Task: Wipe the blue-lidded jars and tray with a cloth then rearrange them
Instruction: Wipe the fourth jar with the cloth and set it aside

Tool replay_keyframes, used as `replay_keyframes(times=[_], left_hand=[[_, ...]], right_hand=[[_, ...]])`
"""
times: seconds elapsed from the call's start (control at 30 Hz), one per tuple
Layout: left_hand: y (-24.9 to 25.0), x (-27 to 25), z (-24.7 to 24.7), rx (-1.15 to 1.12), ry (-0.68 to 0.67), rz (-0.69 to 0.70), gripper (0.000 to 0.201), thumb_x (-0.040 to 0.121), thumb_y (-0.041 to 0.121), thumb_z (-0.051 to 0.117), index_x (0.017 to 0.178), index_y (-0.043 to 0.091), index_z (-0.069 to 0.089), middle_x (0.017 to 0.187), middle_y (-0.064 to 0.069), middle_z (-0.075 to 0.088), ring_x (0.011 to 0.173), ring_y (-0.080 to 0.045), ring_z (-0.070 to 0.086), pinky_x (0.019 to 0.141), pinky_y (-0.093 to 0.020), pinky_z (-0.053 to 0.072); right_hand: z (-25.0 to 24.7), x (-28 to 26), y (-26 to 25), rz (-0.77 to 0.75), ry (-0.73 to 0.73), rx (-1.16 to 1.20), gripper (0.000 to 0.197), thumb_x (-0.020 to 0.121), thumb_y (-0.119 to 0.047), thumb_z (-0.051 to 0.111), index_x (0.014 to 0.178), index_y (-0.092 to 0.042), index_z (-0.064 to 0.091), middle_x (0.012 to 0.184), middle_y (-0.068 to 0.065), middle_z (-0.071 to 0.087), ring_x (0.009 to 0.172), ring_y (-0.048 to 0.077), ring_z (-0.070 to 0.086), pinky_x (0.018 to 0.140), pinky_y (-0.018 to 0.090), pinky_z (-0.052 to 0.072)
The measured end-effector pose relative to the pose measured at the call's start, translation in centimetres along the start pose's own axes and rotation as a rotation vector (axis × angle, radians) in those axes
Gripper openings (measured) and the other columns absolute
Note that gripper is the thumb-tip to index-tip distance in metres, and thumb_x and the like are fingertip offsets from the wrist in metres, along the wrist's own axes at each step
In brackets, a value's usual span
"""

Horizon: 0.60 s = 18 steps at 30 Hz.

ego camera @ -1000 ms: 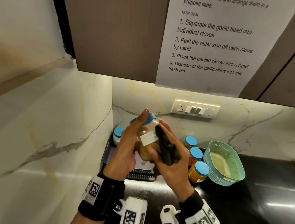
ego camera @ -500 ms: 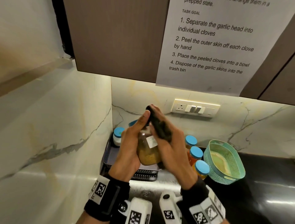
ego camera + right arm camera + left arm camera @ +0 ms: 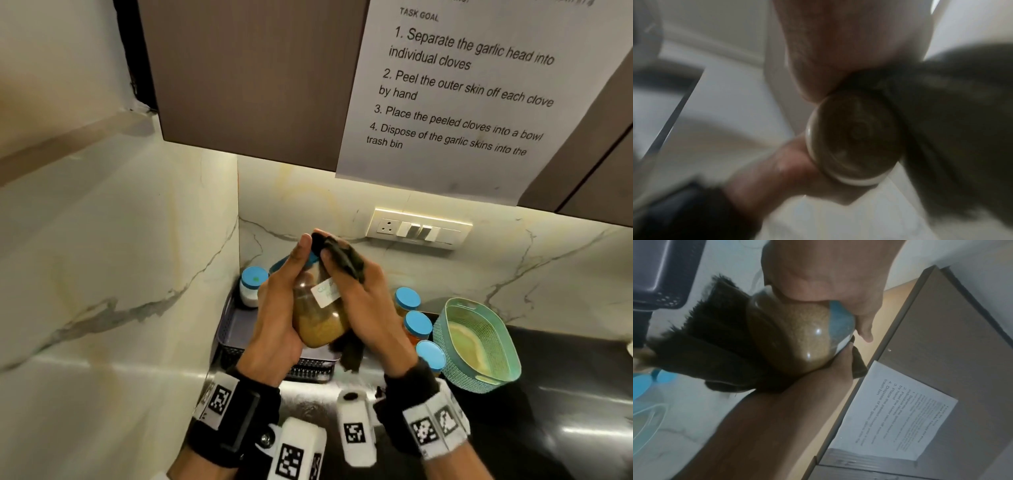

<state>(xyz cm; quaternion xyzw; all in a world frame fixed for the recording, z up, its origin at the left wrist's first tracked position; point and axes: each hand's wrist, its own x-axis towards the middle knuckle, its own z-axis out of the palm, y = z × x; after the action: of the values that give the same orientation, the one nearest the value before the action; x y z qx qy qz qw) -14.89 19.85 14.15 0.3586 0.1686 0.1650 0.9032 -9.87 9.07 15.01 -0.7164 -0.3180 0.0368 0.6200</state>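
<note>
My left hand (image 3: 275,315) grips a clear jar (image 3: 320,322) of brown grains with a blue lid and a white label, held in the air above the tray. My right hand (image 3: 371,308) holds a dark cloth (image 3: 340,255) pressed over the jar's lid and right side, and one end hangs below the jar. The left wrist view shows the jar (image 3: 797,331) with the cloth (image 3: 715,345) bunched beside it. The blurred right wrist view shows the jar's base (image 3: 855,138). A dark perforated tray (image 3: 236,329) sits in the corner and carries a white blue-lidded jar (image 3: 252,286).
Three small blue-lidded jars (image 3: 417,325) stand in a row on the black counter, right of the tray. A teal woven basket (image 3: 479,346) sits further right. Marble walls close in on the left and back, and a cabinet with a paper sheet hangs overhead.
My right hand has slid the cloth up from the jar's lower side to its lid. The left hand has kept its grip and turned the jar slightly.
</note>
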Motion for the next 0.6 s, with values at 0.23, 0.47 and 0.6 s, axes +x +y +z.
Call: replay_keyframes(times=[0.23,0.47,0.6], left_hand=[[1.5,0.2,-0.4,0.146,0.147,0.011,0.057,0.077,0.04,0.087,0.115,0.001,0.071,0.105,-0.019,0.078,0.082,-0.028,0.077,0.062,-0.032,0.065],[1.3,-0.4,-0.1,0.337,0.003,-0.037,0.079,0.053,0.063,0.092,0.119,0.024,0.072,0.117,-0.006,0.075,0.103,-0.024,0.072,0.079,-0.035,0.058],[2.0,0.8,0.1,0.359,0.052,-0.082,0.092,0.023,0.078,0.092,0.095,0.022,0.084,0.12,-0.011,0.075,0.111,-0.035,0.072,0.103,-0.055,0.056]], right_hand=[[2.6,-6.0,5.7,-0.42,0.056,-0.41,0.069,0.092,-0.018,0.062,0.158,-0.03,0.043,0.172,-0.006,0.028,0.162,0.029,0.02,0.124,0.054,0.032],[-0.6,-3.9,5.0,0.171,0.301,0.511,0.068,0.08,-0.047,0.083,0.138,-0.02,0.062,0.136,0.011,0.067,0.127,0.028,0.066,0.095,0.032,0.06],[-0.5,-4.6,3.5,0.143,0.206,0.494,0.026,0.09,-0.022,0.067,0.113,-0.026,0.077,0.109,-0.001,0.079,0.106,0.013,0.074,0.084,0.023,0.06]])
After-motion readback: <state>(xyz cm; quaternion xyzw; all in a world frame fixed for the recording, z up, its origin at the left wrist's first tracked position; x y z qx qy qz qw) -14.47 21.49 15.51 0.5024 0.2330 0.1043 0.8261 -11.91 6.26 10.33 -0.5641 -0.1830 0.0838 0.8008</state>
